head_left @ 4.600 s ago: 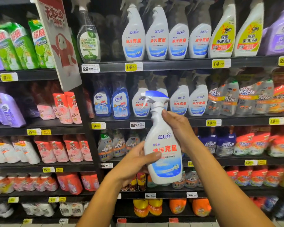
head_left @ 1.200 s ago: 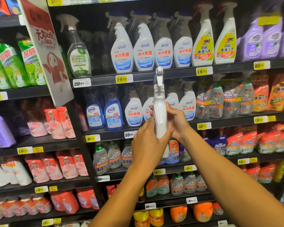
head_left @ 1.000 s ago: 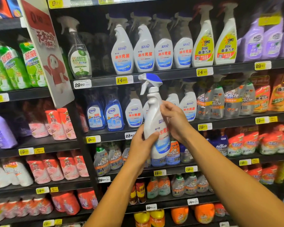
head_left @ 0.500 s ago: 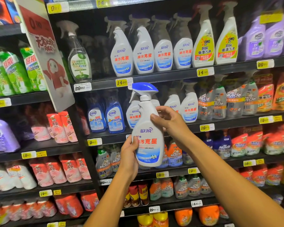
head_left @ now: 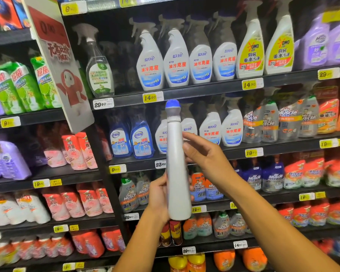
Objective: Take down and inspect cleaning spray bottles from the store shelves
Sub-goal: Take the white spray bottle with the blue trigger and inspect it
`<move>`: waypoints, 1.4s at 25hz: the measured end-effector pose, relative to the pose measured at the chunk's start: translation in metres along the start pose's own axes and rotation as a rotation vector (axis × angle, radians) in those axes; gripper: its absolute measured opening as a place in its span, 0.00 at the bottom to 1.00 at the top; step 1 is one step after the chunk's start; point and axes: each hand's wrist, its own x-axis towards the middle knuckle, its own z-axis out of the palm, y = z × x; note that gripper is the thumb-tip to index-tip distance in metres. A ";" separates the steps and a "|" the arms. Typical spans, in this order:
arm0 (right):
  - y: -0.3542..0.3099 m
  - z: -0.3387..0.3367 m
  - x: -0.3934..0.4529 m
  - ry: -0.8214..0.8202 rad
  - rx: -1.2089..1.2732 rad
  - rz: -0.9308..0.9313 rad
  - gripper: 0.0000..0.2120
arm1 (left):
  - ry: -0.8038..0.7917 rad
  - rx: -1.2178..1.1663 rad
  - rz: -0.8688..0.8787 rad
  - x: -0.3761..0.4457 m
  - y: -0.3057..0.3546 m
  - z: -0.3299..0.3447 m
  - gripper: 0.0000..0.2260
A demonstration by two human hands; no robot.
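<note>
A white spray bottle (head_left: pixel 176 165) with a blue trigger cap stands upright in front of the shelves, turned edge-on so its narrow plain side faces me and the label is hidden. My left hand (head_left: pixel 159 197) grips its lower body from the left. My right hand (head_left: pixel 202 154) is at its upper right side, fingers bent with the tips against the bottle's neck. Matching white bottles with red lettering (head_left: pixel 177 57) stand in a row on the upper shelf, and more of them (head_left: pixel 231 126) on the shelf below.
Dark store shelving (head_left: pixel 185 91) with yellow price tags fills the view. Yellow-labelled sprays (head_left: pixel 250 52) and purple bottles stand at the upper right, blue refills (head_left: pixel 140 138) left of centre. A hanging promo sign (head_left: pixel 61 61) juts out at the left. Pouches fill the left bays.
The bottle has been turned about its upright axis, from label facing me to its narrow side facing me. It sits slightly lower and further right, with both hands still on it.
</note>
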 end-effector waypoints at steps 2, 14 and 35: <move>0.003 -0.001 -0.002 -0.012 0.026 0.038 0.12 | 0.134 0.045 0.109 -0.002 -0.007 -0.005 0.15; 0.056 -0.018 -0.019 0.215 0.261 0.199 0.17 | 0.180 0.459 0.176 -0.033 -0.042 -0.013 0.19; 0.063 -0.013 -0.065 0.226 0.295 0.186 0.14 | 0.166 0.442 0.133 -0.074 -0.077 -0.035 0.18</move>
